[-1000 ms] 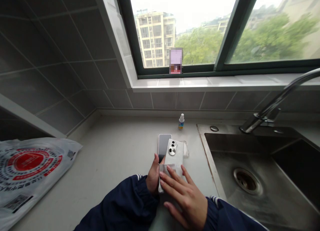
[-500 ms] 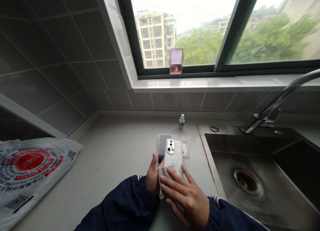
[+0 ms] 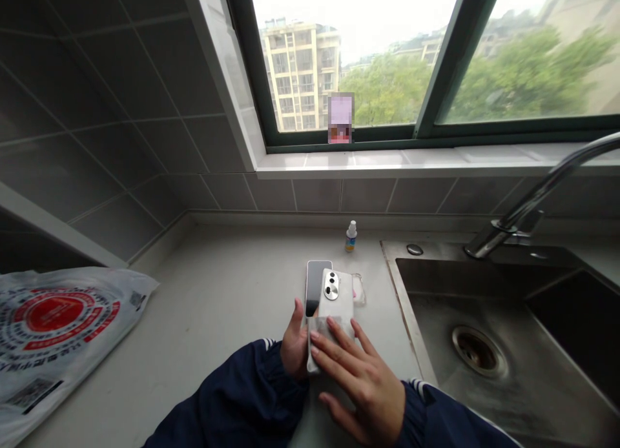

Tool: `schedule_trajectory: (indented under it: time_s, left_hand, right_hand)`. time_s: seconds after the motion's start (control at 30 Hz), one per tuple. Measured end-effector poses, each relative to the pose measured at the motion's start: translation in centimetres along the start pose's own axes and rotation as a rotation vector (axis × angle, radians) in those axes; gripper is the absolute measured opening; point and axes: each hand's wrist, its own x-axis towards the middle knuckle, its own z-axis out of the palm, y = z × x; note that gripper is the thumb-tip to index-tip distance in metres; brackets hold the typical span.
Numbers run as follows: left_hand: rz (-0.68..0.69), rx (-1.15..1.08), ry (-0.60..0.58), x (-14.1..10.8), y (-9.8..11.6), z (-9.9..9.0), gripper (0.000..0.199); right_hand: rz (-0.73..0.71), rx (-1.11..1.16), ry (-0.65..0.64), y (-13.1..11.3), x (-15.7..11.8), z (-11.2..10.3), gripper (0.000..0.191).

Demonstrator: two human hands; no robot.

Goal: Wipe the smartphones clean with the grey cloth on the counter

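Observation:
A white smartphone (image 3: 343,299), back side up with its camera block at the top, rests in my left hand (image 3: 294,345). That hand cups the phone from below and the left, thumb raised, its other fingers mostly hidden underneath. My right hand (image 3: 361,377) lies over the lower part of the phone. Its extended fingers press a grey wiping cloth (image 3: 314,348) against the back. Beyond the held phone, a second phone (image 3: 316,281) lies on the counter, dark screen up. Partly hidden on the right is a clear phone case (image 3: 359,289).
A small white spray bottle (image 3: 351,237) stands behind the phones on the pale counter (image 3: 232,299). To the right are a steel sink (image 3: 436,332) and a curved faucet (image 3: 533,193). A printed plastic bag (image 3: 58,325) lies at the left. The window (image 3: 378,61) is ahead.
My right hand has shifted slightly with the cloth, whose lower edge has moved up a little. My left hand keeps hold of the phone in nearly the same place.

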Motion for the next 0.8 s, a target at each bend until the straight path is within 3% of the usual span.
schedule_trajectory:
  time_s: [0.17, 0.43, 0.6, 0.73, 0.8]
  left_hand:
    - [-0.141, 0.027, -0.07, -0.3, -0.2, -0.8, 0.098]
    - [-0.086, 0.068, -0.091, -0.4, -0.6, -1.6, 0.091]
    - [-0.085, 0.047, -0.052, -0.3, -0.6, -0.7, 0.095]
    - [0.015, 0.028, 0.021, -0.2, -0.5, -0.1, 0.087]
    - [-0.022, 0.035, 0.007, -0.3, -0.5, -0.3, 0.09]
  right_hand:
    - [0.036, -0.036, 0.013, 0.4, 0.0, -0.2, 0.061]
    - [0.091, -0.002, 0.059, 0.9, 0.1, -0.1, 0.057]
    - [0.028, 0.066, 0.069, 0.6, 0.0, -0.2, 0.053]
    - [-0.025, 0.094, 0.048, 0.4, 0.0, -0.4, 0.047]
    - [-0.006, 0.073, 0.058, 0.6, 0.0, -0.4, 0.048]
